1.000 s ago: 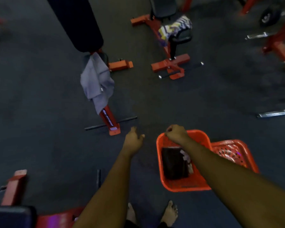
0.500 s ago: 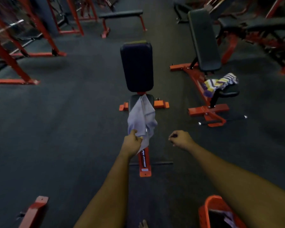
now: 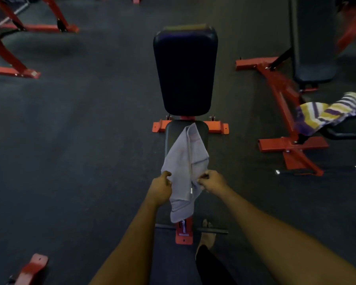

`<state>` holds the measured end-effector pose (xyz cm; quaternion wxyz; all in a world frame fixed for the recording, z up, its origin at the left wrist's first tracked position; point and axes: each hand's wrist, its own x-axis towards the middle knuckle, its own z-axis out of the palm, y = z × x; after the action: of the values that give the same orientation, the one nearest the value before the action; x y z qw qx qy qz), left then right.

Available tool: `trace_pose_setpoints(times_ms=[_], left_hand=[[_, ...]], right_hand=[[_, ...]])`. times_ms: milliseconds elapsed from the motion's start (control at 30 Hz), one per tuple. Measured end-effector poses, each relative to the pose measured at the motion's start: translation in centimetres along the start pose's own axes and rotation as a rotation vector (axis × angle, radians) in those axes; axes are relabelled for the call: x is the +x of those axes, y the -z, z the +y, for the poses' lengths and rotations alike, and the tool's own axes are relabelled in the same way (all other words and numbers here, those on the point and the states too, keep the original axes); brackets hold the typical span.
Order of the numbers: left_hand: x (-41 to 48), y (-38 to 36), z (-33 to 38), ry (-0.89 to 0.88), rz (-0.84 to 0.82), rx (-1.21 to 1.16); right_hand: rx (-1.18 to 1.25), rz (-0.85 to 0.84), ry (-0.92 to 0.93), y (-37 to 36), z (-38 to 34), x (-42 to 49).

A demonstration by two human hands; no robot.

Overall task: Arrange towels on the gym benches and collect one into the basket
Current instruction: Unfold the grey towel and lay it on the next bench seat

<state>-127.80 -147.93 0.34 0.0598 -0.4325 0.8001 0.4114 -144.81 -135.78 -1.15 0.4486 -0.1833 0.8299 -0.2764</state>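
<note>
Grey towel [image 3: 186,161] front and centre, draped lengthwise over the seat pad of the table [image 3: 170,136], its lower end hanging off the near edge and covering part of the red frame [image 3: 184,237] below. Both hands are on it! Left hand [image 3: 160,187] is at the towel's nine o'clock edge, fingers curled in and pinching the cloth. Right hand [image 3: 211,182] is at the three o'clock edge, thumb and fingers nipped tight on the fold there. The cloth bunches between the two grips.

At twelve o'clock from the towel the dark backrest [image 3: 185,73] rises, with red feet spread either side at its base. At six o'clock a black crossbar [image 3: 212,231] runs across the frame, and a bare foot [image 3: 208,235] stands just beside it.

Out at two o'clock, well apart, a striped towel [image 3: 327,114] in purple, yellow and white lies crumpled on the second table [image 3: 275,83], blurred at the edges. Red rack legs [image 3: 12,60] sit at ten o'clock, and another red foot [image 3: 32,268] pokes in at seven o'clock, all on the dark floor [image 3: 80,140].
</note>
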Motion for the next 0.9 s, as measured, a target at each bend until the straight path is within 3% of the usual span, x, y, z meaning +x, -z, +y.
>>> trace_pose_setpoints(times_ms=[200, 367, 567, 700, 900], left_hand=[[12.8, -3.3, -2.5, 0.069, -0.046, 0.100], [15.6, -5.9, -5.5, 0.151, -0.202, 0.118], [13.9, -5.3, -5.2, 0.215, -0.237, 0.057], [12.7, -3.1, -3.3, 0.212, -0.306, -0.114], [10.4, 0.6, -0.4, 0.066, -0.131, -0.280]], right_hand=[[0.084, -0.281, -0.275, -6.5, 2.8, 11.7], [0.188, -0.155, -0.382, -10.5, 4.2, 15.0], [0.083, -0.255, -0.177, -8.2, 1.1, 15.6], [0.144, -0.146, -0.088, -6.6, -2.8, 15.1], [0.348, -0.026, 0.026, -2.9, -9.4, 11.2]])
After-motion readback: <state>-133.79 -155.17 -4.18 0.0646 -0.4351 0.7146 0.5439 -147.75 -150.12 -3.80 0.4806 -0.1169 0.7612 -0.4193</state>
